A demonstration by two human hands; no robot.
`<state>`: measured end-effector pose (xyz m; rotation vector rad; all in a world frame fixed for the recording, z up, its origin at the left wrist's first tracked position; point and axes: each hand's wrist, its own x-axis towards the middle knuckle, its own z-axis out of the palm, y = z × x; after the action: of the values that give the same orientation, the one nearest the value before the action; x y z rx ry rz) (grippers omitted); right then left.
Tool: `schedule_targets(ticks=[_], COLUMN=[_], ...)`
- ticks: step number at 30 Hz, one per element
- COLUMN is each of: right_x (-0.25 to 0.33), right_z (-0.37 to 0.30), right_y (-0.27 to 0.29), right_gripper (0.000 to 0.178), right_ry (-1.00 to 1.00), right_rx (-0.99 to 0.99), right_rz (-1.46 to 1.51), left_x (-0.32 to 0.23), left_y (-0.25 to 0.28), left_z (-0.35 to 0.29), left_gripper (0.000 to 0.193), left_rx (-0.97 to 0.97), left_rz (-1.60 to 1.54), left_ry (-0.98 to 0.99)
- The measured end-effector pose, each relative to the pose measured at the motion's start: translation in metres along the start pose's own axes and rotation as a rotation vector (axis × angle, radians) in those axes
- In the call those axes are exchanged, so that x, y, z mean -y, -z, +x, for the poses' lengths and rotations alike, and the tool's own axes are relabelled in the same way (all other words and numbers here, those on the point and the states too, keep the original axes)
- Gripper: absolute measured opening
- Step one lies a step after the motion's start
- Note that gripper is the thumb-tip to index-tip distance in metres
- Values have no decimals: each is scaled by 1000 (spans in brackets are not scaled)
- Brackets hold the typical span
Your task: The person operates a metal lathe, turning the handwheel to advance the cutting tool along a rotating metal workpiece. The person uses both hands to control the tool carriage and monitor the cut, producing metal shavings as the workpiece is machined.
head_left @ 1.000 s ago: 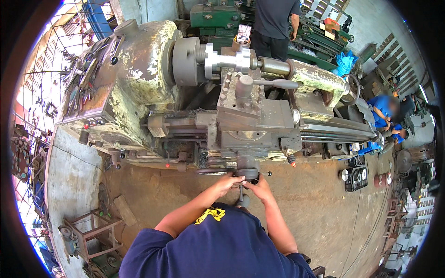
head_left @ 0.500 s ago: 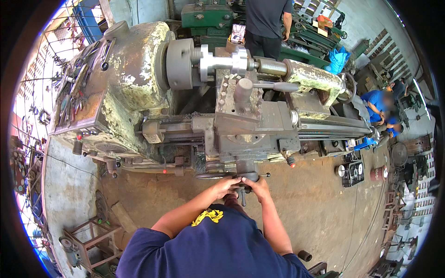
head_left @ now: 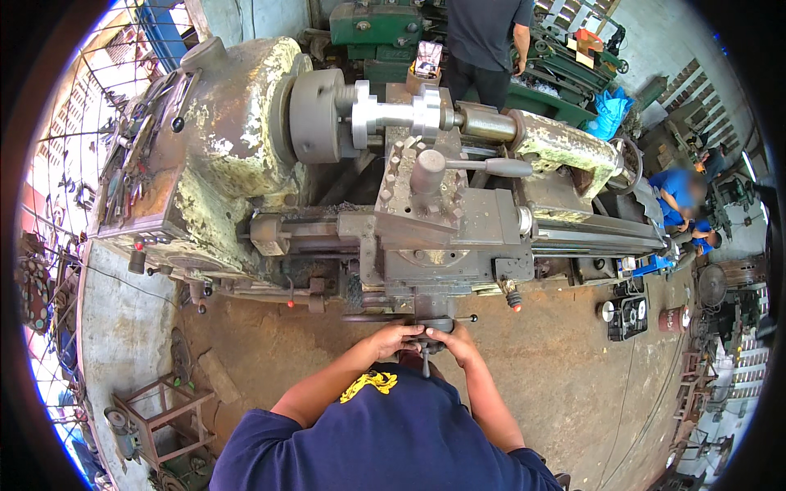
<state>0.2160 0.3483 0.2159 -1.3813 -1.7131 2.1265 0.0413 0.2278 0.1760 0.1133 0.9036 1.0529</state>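
A large worn lathe fills the middle of the view. At its front, my left hand and my right hand are both closed on the cross-slide hand crank, thumbs near each other on top. Its lever points down toward my body; the fingers under the crank are partly hidden. Above it sits the square tool post with its clamp handle. A shiny stepped metal workpiece is held between the grey chuck and the tailstock.
Spanners and other hand tools lie on the headstock. At the lower left stands a rusty metal frame. A black case and a red bucket sit on the floor at right. One person stands behind the lathe; others are at right.
The crank's lever has turned a little, now pointing straighter down. Both hands stay on the crank with a slightly shifted grip. The whole view has shifted slightly.
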Motion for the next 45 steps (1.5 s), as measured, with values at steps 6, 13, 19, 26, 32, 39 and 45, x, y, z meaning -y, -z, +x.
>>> schedule_targets(ticks=[6,13,19,26,32,39,45], right_x=[-5,-9,-13,-16,-26,-45,-47], right_z=[1,1,4,6,10,6,-16], right_y=[1,3,5,6,10,18,48], right_gripper=[69,68,72,68,72,76,63], right_ry=[-33,-7,21,27,3,-24,-9], right_rx=[19,76,107,116,165,223,-38], right_rz=[93,141,185,264,344,471,293], left_x=[6,14,17,7,8,7,6], left_y=[9,9,10,-3,-9,-9,-8], left_z=[9,16,20,10,8,5,8], left_gripper=[47,47,48,44,46,52,57], left_rx=[36,7,-24,-83,-136,-130,-1], left_rz=[33,55,69,125,178,124,-23], left_ry=[25,22,21,19,-40,-39,-33])
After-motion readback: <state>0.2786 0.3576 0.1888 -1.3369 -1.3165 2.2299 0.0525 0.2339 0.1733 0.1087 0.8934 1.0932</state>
